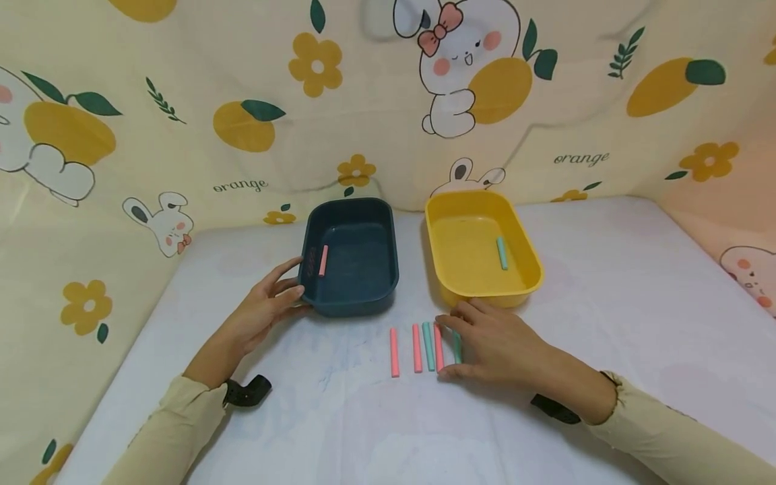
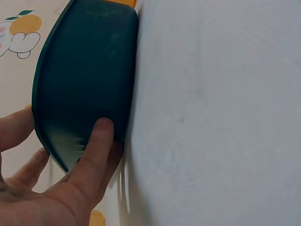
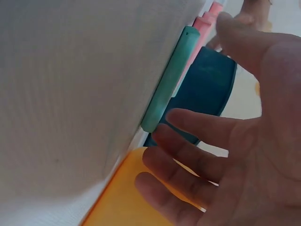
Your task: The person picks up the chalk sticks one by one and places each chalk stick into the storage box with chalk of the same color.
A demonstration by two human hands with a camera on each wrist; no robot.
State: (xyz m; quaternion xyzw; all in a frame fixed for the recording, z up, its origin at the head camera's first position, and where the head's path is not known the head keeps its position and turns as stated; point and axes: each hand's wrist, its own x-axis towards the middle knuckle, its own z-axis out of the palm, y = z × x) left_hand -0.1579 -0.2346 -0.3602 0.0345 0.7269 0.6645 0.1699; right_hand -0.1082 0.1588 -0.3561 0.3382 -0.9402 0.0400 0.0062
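In the head view my left hand (image 1: 267, 311) rests against the left side of a dark blue tub (image 1: 348, 306), fingers and thumb touching its wall. A pink chalk stick (image 1: 323, 261) lies in that tub. My right hand (image 1: 494, 340) is over the row of chalk on the table. Its index fingertip and thumb tip are by opposite ends of a pink chalk stick (image 1: 439, 350). Beneath the palm lies a green chalk stick (image 3: 171, 77), partly hidden in the head view. Left of them are another green chalk stick (image 1: 428, 347) and two pink ones.
A yellow tub (image 1: 485, 291) stands right of the blue one, with a green chalk stick (image 1: 502, 253) inside. A white cloth (image 1: 339, 431) with faint blue marks covers the table. Behind rises a printed curtain (image 1: 364, 101) with rabbits and oranges.
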